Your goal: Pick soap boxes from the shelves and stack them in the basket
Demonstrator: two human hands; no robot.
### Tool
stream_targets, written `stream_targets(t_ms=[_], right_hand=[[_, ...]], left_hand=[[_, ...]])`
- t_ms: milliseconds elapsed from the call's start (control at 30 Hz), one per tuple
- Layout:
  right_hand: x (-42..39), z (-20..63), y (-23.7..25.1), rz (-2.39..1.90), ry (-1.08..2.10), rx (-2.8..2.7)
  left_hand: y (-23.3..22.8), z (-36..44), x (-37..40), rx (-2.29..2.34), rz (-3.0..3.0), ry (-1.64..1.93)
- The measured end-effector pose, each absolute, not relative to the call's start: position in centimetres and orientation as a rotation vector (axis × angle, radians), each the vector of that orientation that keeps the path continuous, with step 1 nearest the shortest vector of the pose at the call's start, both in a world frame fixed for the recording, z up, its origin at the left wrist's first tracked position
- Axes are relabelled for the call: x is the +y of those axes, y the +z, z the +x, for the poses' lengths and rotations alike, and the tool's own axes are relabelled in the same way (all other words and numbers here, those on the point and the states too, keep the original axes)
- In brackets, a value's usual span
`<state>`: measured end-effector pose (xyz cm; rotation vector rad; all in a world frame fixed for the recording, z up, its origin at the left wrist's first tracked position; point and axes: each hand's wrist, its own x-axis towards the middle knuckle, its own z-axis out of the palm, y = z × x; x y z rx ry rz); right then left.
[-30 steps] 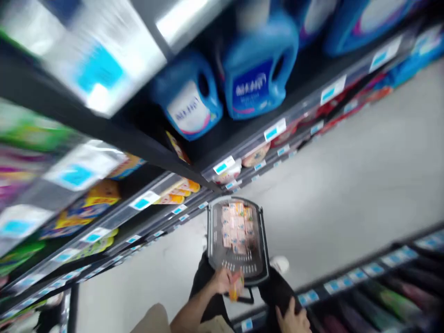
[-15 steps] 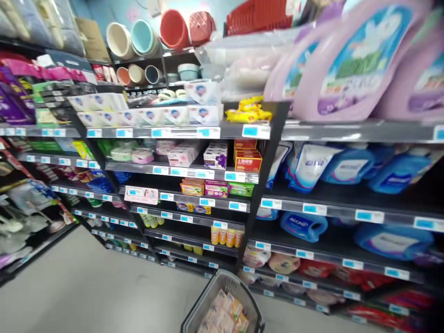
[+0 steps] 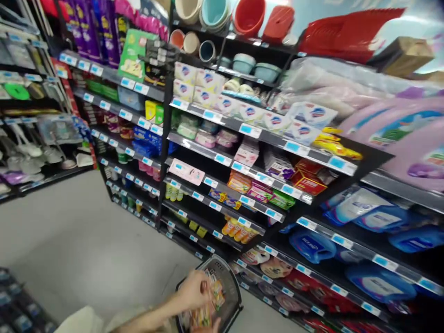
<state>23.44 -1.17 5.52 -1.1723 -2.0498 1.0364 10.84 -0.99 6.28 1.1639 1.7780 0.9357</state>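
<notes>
One left hand, fingers curled, over the basket, and packets lie directly under and just right of its fingertips! Is it gripping one? Cannot tell. Then the right hand, mostly cut off at the bottom edge, packets just beside its fingers, hold unclear too.

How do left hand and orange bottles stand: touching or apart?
Apart: the head view shows the left hand over the basket, a shelf edge between it and orange bottles.
</notes>
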Motion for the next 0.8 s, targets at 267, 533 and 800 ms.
stream_targets(t_ms=[267, 533, 800], right_hand=[[-5.6, 18.5, -1.0, -1.517, 1.736, -0.939], [-4.8, 17.5, 1.0, -1.471, 1.815, -1.200], [-3.3, 15.5, 2.6, -1.455, 1.611, -1.253]], left_hand=[[6.6, 4.0, -8.1, 1.995, 1.255, 1.148], [4.5, 1.8, -11.5, 1.837, 0.851, 1.297], [4.9, -0.5, -12.0, 1.574, 0.599, 1.487]])
